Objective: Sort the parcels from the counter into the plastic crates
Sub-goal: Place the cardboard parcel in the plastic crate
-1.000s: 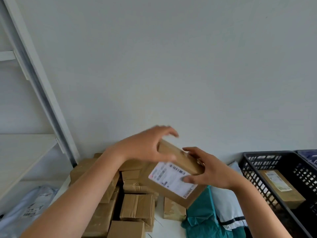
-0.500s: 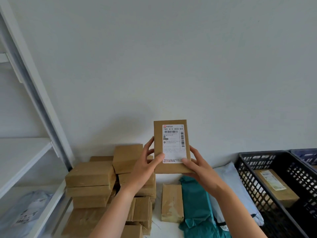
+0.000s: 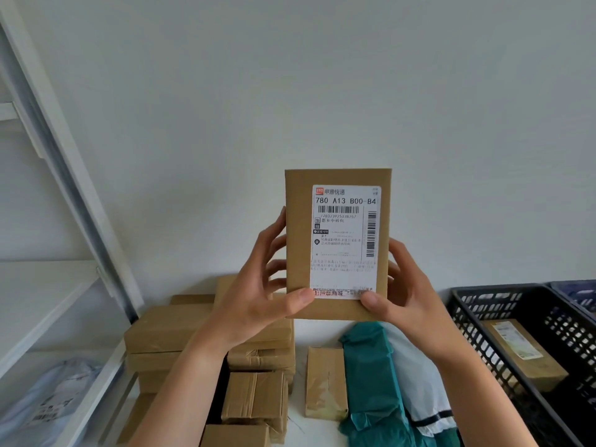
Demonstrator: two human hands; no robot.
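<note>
I hold a flat brown cardboard parcel (image 3: 298,240) upright in front of the wall, its white shipping label facing me. My left hand (image 3: 254,291) grips its left edge, thumb on the lower front. My right hand (image 3: 408,288) grips the right edge the same way. Below, on the white counter (image 3: 298,337), lie stacked brown boxes (image 3: 167,330), a small taped brown parcel (image 3: 324,382), a teal mailer bag (image 3: 367,375) and a white mailer bag (image 3: 416,375). At the right stands a black plastic crate (image 3: 483,317) with one brown labelled box (image 3: 522,353) inside.
A white shelf unit (image 3: 48,285) with a slanted metal post stands at the left; a pale mailer bag (image 3: 48,398) lies on its lower shelf. A blue crate (image 3: 577,291) shows at the far right edge, behind the black one.
The parcel was tilted low over the pile a second ago; both hands turned it upright and raised it closer to my view, label facing me.
</note>
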